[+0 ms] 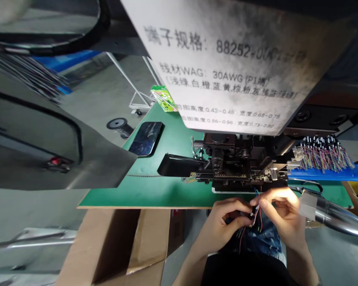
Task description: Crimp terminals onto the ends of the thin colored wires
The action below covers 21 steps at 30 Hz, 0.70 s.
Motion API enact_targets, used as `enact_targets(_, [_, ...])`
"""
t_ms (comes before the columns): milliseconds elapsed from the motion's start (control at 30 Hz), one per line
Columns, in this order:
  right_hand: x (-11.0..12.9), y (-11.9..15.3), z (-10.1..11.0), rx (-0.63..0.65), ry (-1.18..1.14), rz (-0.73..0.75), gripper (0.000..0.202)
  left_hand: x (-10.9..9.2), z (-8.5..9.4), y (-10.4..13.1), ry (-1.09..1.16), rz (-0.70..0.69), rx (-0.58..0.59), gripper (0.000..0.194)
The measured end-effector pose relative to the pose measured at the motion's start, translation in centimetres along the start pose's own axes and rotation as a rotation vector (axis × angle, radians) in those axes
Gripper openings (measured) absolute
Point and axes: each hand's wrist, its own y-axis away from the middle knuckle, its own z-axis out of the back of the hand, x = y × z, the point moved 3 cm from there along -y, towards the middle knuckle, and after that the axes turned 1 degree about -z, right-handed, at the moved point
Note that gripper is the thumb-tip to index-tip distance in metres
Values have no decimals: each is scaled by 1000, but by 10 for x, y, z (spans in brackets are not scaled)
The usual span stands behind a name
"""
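Note:
Thin multicoloured wires [257, 217] hang between my two hands, below the front of a dark crimping machine [226, 159]. My left hand [231, 220] pinches the bundle near a small dark piece, thumb and index finger closed on it. On the other side, my right hand [280, 210] holds the upper wire ends between thumb and forefinger. Green and blue wire tips stick up between the hands, close to the machine's lower edge. A strip of metal terminals [229, 175] runs across the machine. A printed label sheet [226, 79] covers its upper front.
A phone [146, 138] lies on the green tabletop [167, 195]. Wire bundles fill a blue tray [340, 173] at the right. A metal tube [340, 216] points toward my right hand. Cardboard boxes [113, 246] stand below left, and a spool [119, 126] sits beyond the table.

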Motion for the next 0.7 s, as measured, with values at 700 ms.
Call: enact_targets(700, [-12,-9,-8,-89,-16,-52,8,3,-1,-5,-120,-54,-132,15])
